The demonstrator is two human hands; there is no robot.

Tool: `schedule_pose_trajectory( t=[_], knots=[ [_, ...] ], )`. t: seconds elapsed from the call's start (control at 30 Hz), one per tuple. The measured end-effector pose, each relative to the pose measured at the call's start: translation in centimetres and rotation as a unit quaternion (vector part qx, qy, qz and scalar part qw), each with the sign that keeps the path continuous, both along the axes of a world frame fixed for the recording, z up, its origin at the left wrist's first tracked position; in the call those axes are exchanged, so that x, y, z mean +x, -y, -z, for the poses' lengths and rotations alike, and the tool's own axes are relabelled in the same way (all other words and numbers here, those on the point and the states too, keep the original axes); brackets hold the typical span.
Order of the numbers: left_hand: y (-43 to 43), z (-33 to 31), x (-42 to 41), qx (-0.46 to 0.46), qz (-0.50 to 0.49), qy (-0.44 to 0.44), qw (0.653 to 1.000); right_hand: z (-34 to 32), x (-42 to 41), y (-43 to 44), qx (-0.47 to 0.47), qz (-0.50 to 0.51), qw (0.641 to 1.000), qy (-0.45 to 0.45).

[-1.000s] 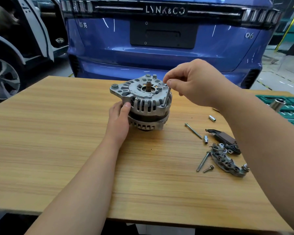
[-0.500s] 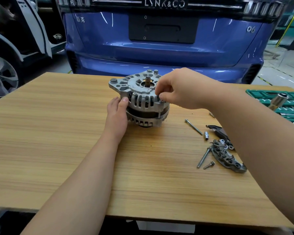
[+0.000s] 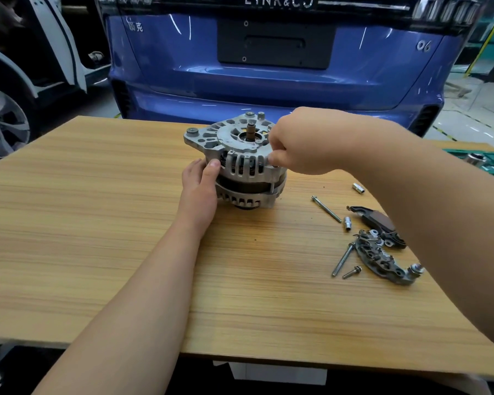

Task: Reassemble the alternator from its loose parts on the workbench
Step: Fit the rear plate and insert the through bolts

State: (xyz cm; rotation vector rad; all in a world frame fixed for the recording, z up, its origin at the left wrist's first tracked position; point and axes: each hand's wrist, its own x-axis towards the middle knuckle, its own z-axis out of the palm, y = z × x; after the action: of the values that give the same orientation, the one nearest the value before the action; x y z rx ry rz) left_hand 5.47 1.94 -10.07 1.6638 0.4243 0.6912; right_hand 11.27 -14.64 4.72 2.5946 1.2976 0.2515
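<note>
A grey cast alternator point(image 3: 234, 155) stands upright on the wooden workbench point(image 3: 97, 223), its brown shaft pointing up. My left hand point(image 3: 200, 189) presses against its left side, thumb on the slotted housing. My right hand point(image 3: 300, 141) rests on the housing's right rim, fingertips pinched on the head of a through bolt, which the fingers hide. To the right lie a long bolt point(image 3: 326, 208), a second bolt point(image 3: 341, 260), a short screw point(image 3: 352, 272), the rectifier plate point(image 3: 382, 258) and a dark brush holder point(image 3: 380, 223).
Two small sockets point(image 3: 347, 223) point(image 3: 358, 188) lie among the loose parts. A green socket tray point(image 3: 485, 163) sits at the bench's far right edge. A blue car's rear point(image 3: 268, 81) stands just behind the bench, and a white car point(image 3: 17, 81) at the far left.
My right hand has dropped from above the housing down onto its right rim, and the bolt's shank, visible before, has gone down into the housing. The left hand stays on the side.
</note>
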Motion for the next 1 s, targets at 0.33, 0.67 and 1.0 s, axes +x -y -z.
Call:
schedule_pose_trajectory(
  t=[0.33, 0.67, 1.0],
  knots=[
    [0.0, 0.2, -0.2, -0.015, 0.0, -0.006, 1.0, 0.2, 0.2, -0.2, -0.018, -0.013, 0.999, 0.031],
    [0.3, 0.1, -0.2, -0.067, -0.01, 0.005, 0.998, 1.2, 0.9, 0.2, 0.025, 0.007, 0.999, 0.039],
    [0.1, -0.9, -1.1, -0.084, -0.079, -0.019, 0.993, 10.5, 5.6, 4.6, -0.016, 0.231, 0.962, -0.145]
  ],
)
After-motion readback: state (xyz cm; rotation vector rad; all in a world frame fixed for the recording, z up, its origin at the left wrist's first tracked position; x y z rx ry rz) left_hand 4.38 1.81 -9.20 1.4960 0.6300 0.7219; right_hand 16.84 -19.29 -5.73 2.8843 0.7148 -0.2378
